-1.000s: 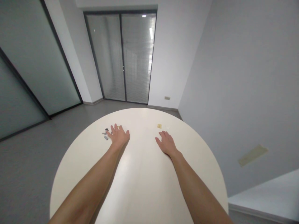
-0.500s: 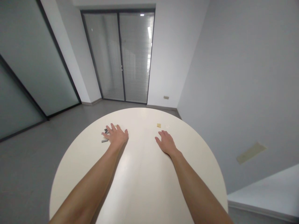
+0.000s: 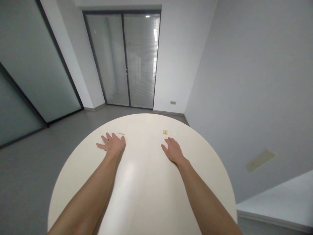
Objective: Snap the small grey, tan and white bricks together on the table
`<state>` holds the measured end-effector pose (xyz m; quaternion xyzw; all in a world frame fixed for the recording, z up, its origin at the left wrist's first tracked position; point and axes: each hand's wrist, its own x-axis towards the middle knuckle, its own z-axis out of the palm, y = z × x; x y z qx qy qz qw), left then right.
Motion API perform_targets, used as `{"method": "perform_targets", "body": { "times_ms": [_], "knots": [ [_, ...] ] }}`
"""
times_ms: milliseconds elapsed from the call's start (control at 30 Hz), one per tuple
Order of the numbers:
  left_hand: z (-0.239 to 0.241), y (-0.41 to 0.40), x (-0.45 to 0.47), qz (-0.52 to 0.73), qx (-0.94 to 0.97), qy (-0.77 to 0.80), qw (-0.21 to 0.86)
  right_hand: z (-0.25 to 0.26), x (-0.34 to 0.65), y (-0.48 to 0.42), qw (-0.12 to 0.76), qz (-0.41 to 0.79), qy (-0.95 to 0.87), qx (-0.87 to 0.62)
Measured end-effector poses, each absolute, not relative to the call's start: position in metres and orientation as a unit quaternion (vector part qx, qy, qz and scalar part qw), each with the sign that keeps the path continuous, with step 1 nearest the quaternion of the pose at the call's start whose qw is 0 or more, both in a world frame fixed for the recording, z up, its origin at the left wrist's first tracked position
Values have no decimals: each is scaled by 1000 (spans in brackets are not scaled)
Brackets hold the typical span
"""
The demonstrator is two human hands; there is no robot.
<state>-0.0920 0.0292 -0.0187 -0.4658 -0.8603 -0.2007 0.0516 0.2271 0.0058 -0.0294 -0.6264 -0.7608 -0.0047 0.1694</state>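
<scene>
My left hand point(image 3: 112, 143) lies palm down near the far left of the round white table point(image 3: 146, 182), its fingers spread wide. It covers small dark pieces, and only bits of them show around the fingers. Just beyond its thumb side is a thin yellowish strip point(image 3: 121, 133). My right hand point(image 3: 174, 150) rests palm down on the right, fingers loosely stretched and thumb apart, with nothing in it. A small yellowish square piece point(image 3: 165, 132) lies just past its fingertips. Beside that is a faint clear or whitish bit point(image 3: 174, 133), too small to name.
The table's curved far edge point(image 3: 146, 114) lies just past the small pieces. Behind it are grey floor point(image 3: 73, 140) and a glazed double door point(image 3: 124, 65) with blinds. A pale wall point(image 3: 244, 81) rises at the right.
My left hand has slid left over the dark pieces, which now are mostly hidden, and the yellowish strip has come into view. My right hand has barely moved.
</scene>
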Motion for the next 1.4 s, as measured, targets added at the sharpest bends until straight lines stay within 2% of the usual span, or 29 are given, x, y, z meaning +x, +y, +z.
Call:
{"method": "perform_targets", "body": {
  "times_ms": [367, 633, 733, 867, 1033, 1200, 1400],
  "knots": [
    [-13, 23, -46, -242, -529, -814, 4, -24, 222, 3, 176, 3, -759, -627],
    [-17, 7, 18, -364, -770, -510, -125, -18, 220, 1, 202, -10, -774, -600],
    [-10, 5, 14, -438, -749, -460, -187, -11, 215, -3, 230, 6, -800, -554],
    [-2, 12, 0, -521, -644, -498, -258, 0, 201, -14, 246, 35, -838, -485],
    [-12, 28, -4, -539, -542, -507, -398, 8, 180, -29, 232, 53, -908, -345],
    [-19, 28, -4, -533, -585, -488, -369, 11, 164, -37, 210, 59, -922, -319],
    [-17, 21, -4, -453, -673, -521, -264, 3, 181, -25, 237, 54, -887, -392]
  ]
}}
